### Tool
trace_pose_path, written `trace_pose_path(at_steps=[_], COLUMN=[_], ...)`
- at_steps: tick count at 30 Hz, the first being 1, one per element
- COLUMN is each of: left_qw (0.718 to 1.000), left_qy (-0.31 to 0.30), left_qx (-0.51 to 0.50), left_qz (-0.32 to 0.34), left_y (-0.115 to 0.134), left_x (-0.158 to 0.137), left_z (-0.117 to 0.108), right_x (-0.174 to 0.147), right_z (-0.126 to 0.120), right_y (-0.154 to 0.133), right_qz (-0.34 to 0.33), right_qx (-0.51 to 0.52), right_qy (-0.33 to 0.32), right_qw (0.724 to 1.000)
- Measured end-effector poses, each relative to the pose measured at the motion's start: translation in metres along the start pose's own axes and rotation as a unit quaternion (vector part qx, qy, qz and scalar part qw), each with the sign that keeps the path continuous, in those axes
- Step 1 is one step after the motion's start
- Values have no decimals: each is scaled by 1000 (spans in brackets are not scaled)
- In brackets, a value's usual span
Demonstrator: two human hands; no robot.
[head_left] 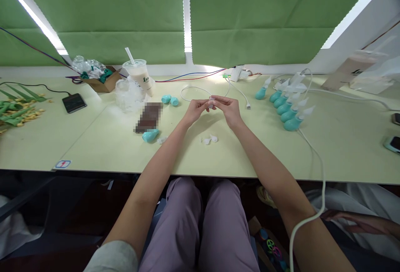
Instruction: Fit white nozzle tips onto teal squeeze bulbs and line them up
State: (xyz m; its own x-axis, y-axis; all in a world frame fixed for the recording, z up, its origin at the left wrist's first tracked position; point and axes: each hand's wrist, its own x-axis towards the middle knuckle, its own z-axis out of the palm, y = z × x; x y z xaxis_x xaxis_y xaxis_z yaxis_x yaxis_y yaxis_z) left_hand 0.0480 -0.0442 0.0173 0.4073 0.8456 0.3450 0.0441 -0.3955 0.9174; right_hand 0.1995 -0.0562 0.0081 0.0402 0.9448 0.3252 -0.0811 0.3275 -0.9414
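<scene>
Both hands meet over the middle of the table (pixel 193 159). My left hand (pixel 196 109) and my right hand (pixel 228 108) pinch a small whitish translucent piece (pixel 211 103) between their fingertips; its exact kind is too small to tell. Below them on the tabletop lie a few small clear-white plastic pieces (pixel 207 140). Beside my left forearm rests a teal bulb (pixel 150 135) without a tip. Two more teal bulbs (pixel 170 100) sit farther back. To the right stands a row of several teal bulbs with white pointed tips (pixel 292 123).
A blurred-out dark phone (pixel 148 117), a lidded drink cup (pixel 138 76) and a cardboard box (pixel 104 81) are at left. A white cable (pixel 321 172) hangs over the front edge and crosses my right arm. Another person's hand (pixel 359 221) shows at lower right.
</scene>
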Motion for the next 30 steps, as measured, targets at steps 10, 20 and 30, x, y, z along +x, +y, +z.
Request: trace_pose_path(at_steps=[10,20,30], left_qw=[1000,999,1000], left_qy=[20,-9,-9], left_qx=[-3,17,11], left_qz=[-10,-27,-27], left_y=[-6,-3,-1], left_x=[3,1,1], left_z=[-5,-7,-9], right_x=[2,2,2], right_z=[0,0,1], right_y=[5,5,4], right_qz=[11,10,-1], right_qx=[34,2,-1], right_qy=[-31,-27,-14], right_qw=[999,1000,1000])
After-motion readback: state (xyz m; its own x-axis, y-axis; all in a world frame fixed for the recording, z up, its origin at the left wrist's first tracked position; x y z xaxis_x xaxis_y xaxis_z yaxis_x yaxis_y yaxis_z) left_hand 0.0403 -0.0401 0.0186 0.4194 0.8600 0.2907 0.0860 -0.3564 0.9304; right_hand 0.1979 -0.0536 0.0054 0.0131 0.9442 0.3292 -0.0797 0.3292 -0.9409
